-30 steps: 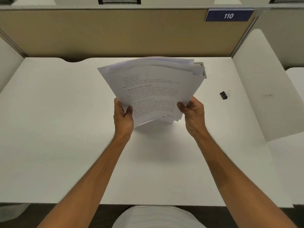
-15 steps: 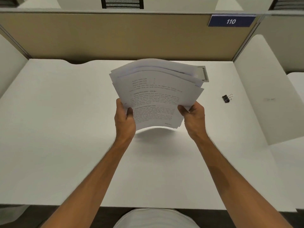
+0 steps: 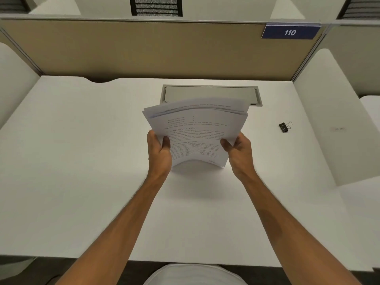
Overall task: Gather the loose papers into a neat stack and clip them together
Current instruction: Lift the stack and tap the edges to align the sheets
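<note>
I hold a bundle of printed white papers upright over the middle of the white desk, its lower edge close to the surface. My left hand grips the bundle's left side and my right hand grips its right side. The sheets' top edges are uneven and slightly fanned. A small black binder clip lies on the desk to the right, well apart from my right hand.
A grey cable-tray lid is set into the desk just behind the papers. A tan partition with a blue "110" sign closes the back. White side panels stand at right and left.
The papers have come down and are less fanned than before. The grey lid behind them, mostly hidden earlier, now shows. Both hands keep their grip.
</note>
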